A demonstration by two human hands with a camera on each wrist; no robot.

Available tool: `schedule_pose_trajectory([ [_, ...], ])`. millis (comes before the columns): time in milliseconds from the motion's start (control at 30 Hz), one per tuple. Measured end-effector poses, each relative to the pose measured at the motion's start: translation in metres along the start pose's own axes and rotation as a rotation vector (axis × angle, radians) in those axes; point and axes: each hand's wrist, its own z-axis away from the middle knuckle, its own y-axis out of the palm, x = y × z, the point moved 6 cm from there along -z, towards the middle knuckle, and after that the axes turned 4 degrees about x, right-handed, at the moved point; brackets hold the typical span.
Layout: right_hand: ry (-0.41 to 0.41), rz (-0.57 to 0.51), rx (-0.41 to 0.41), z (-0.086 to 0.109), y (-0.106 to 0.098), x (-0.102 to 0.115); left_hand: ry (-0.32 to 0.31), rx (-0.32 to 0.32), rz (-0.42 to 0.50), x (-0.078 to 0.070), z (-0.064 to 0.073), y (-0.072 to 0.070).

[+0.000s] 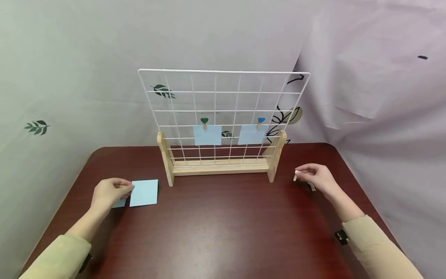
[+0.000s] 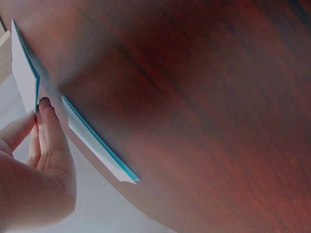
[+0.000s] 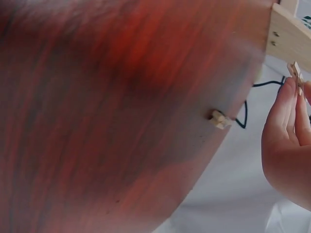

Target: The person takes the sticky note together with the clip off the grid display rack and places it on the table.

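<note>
Thumb and fingers of the left hand (image 1: 108, 192): are they closed on anything?

"Yes, a blue sheet (image 1: 144, 193) is pinched near a corner; a second sheet (image 1: 119, 203), partly hidden by that hand, is seen on the table (image 1: 212, 232)."

"And by the right hand (image 1: 319, 178)?"

"A wooden clip (image 1: 295, 176) is pinched between thumb and fingertips, right of the grid rack (image 1: 220, 169); a second clip (image 1: 311, 186) is seen below."

Worktop (image 1: 216, 228) — dark reddish-brown, glossy, far corners rounded. Behind it, a pale grey cloth backdrop (image 1: 223, 35), creased at right — green leaf sprig (image 1: 37, 127) printed far left, black-outlined plant motif (image 1: 297, 115) right of centre.
</note>
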Motion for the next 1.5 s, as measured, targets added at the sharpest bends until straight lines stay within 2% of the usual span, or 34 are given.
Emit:
schedule_pose_trajectory([
  [233,0.017,0.132,0.001,0.0,-0.002,-0.011,0.02,-0.035,-0.036,-0.003,-0.001,0.002],
  [433,0.017,0.2,0.021,-0.002,0.001,-0.017,0.038,-0.049,-0.058,-0.002,-0.003,0.0],
  [733,-0.01,0.296,0.001,-0.004,-0.001,-0.016,0.013,-0.055,-0.085,0.004,-0.007,-0.001],
  [1167,-0.023,0.441,0.0,-0.004,-0.002,-0.015,0.026,-0.067,-0.099,0.002,-0.006,-0.001],
  [1500,-0.04,0.502,-0.03,-0.002,-0.002,-0.012,0.03,-0.068,-0.103,0.002,-0.007,-0.002],
])
